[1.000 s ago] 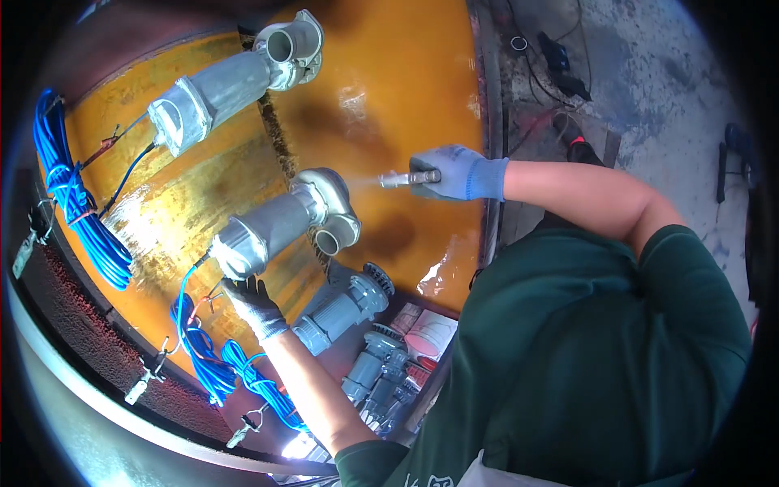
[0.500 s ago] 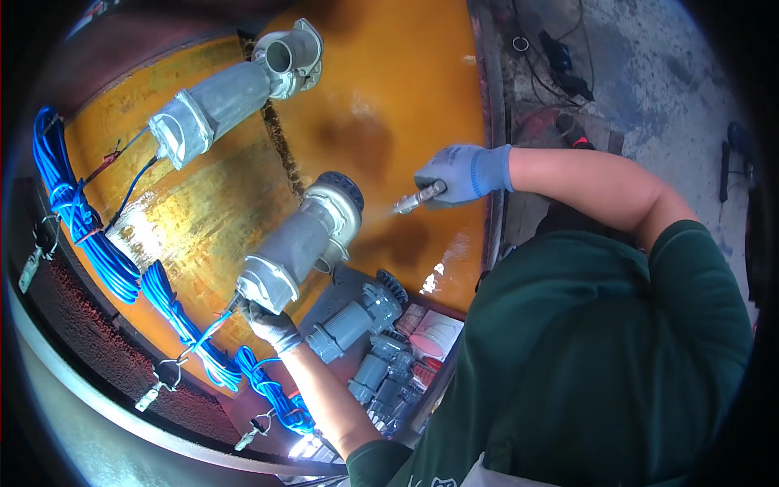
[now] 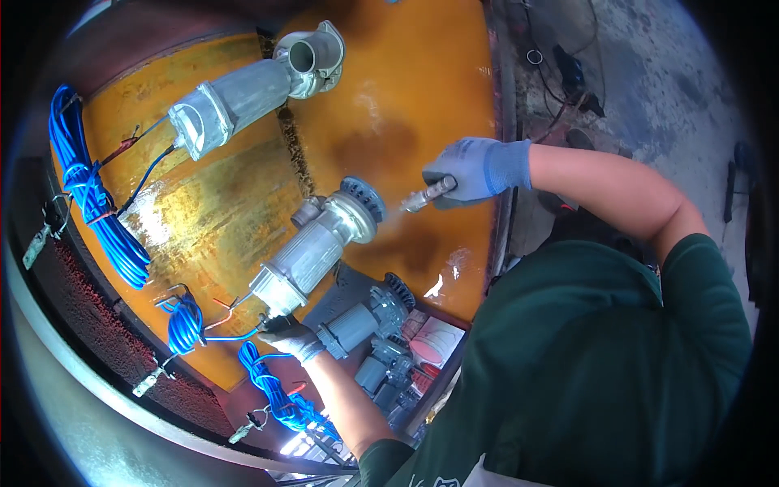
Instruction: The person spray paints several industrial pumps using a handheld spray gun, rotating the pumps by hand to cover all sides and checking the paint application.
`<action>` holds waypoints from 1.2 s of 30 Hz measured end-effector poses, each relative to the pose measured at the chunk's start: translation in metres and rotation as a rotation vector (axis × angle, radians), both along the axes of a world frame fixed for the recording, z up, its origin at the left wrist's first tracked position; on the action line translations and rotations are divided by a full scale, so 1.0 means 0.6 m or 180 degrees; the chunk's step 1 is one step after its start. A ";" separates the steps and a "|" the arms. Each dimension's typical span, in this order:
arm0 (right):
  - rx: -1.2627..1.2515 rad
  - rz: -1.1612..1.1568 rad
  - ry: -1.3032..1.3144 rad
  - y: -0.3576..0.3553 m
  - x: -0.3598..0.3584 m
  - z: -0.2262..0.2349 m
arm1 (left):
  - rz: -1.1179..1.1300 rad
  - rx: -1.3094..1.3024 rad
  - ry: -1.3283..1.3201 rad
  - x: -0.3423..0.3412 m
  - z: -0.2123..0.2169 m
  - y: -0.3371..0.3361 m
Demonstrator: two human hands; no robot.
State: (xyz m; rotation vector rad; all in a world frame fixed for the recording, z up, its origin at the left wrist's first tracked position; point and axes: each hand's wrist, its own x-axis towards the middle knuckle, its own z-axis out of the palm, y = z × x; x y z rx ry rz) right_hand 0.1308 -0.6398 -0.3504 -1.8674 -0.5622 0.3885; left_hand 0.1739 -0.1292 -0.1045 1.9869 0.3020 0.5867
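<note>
- Two grips, apart: left hand (image 3: 296,340) clamped on the cable end of grey pump (image 3: 308,253), right hand (image 3: 469,172) around spray gun (image 3: 428,196).
- Pump near lower edge of orange counter (image 3: 422,89).
- Newly rolled, outlet (image 3: 306,212) toward left edge; likely offers gun another side.

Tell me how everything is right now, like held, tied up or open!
right hand: gloved, closed around the nozzle tool
nozzle tool: held, faint mist at its tip
left hand: gloved, touching the near pump
near pump: slanted, slotted end toward the nozzle tool
far pump: untouched, round mouth open
left blue cable: coiled, tied
middle blue cable: coiled
</note>
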 end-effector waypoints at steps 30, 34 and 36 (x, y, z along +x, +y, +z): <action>0.4092 -0.1156 0.3304 0.159 -0.176 -0.378 | -0.1240 0.5529 0.0905 0.110 -0.042 -0.177; 0.3655 -0.1721 0.2320 0.222 -0.200 -0.451 | -0.1199 0.6202 0.0873 0.101 -0.051 -0.196; 0.3548 -0.1177 0.1976 0.197 -0.208 -0.428 | -0.1182 0.6385 0.0776 0.104 -0.038 -0.179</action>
